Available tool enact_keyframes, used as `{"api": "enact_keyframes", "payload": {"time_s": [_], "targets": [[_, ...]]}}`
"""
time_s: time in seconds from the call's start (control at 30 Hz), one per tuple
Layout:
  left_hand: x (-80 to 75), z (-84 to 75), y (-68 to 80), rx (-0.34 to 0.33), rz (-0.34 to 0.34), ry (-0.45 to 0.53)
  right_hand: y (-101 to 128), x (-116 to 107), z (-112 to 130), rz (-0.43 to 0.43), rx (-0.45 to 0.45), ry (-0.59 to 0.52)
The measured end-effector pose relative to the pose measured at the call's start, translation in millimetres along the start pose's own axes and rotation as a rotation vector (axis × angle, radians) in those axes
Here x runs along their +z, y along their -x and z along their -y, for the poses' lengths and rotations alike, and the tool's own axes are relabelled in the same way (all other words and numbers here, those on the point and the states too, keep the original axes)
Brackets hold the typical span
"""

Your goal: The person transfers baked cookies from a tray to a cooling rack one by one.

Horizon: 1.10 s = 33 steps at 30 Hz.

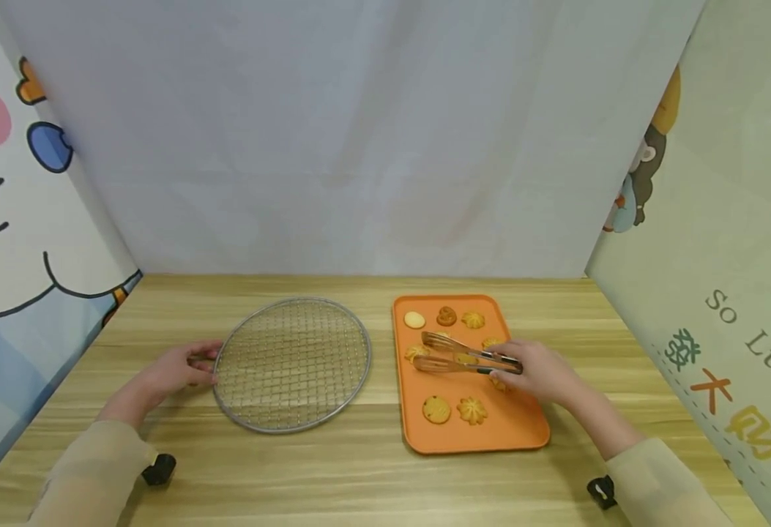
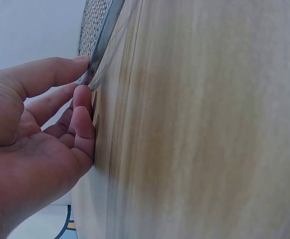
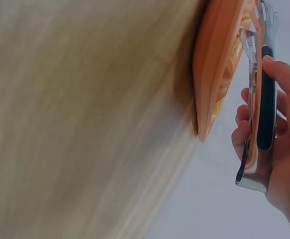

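head view has the orange tray (image 1: 507,428), round-cornered with a raised edge, and the right hand (image 1: 538,369) gripping slim metal tongs (image 1: 433,364) above it, their arms a little apart over ridged and round biscuits (image 1: 472,410). left of the tray, past a free strip of wood-grained table (image 1: 280,479), lies a circular wire-mesh rack (image 1: 293,366), its rim pinched by the left hand (image 1: 181,368) on the side away from the tray.

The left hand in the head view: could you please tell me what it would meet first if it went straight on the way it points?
The left hand would most likely meet the round wire rack first; it appears to be pinching the rim, though exact contact is hard to judge.
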<state>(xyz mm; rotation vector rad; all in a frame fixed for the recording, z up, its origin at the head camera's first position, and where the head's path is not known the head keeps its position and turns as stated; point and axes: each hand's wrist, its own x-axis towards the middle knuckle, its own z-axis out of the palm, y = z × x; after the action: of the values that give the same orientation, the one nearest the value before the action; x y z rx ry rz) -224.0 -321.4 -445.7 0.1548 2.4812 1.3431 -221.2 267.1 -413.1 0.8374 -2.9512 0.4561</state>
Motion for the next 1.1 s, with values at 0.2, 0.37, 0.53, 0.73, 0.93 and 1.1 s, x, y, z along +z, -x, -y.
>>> {"api": "enact_keyframes", "payload": {"time_s": [0.2, 0.37, 0.53, 0.73, 0.93, 1.1], "targets": [[-2.5, -2.8, 0.9, 0.008, 0.003, -0.004, -5, -2, 1, 0.001, -0.016, -0.004], [-3.9, -2.2, 1.0, 0.013, 0.008, 0.000, -7, -2, 1, 0.008, -0.021, -0.006], [-5.4, -1.8, 1.7, 0.023, -0.002, 0.006, -10, 0, -2, 0.033, -0.013, -0.018], [-5.0, -2.1, 1.6, 0.009, 0.010, 0.016, -10, 4, -4, 0.009, -0.053, -0.031], [-2.6, -1.0, 1.2, -0.008, 0.013, 0.016, -8, 7, -5, -0.010, -0.070, -0.032], [-1.7, 1.6, 0.5, -0.005, 0.013, 0.031, -8, 8, -4, -0.029, -0.072, -0.019]]}}
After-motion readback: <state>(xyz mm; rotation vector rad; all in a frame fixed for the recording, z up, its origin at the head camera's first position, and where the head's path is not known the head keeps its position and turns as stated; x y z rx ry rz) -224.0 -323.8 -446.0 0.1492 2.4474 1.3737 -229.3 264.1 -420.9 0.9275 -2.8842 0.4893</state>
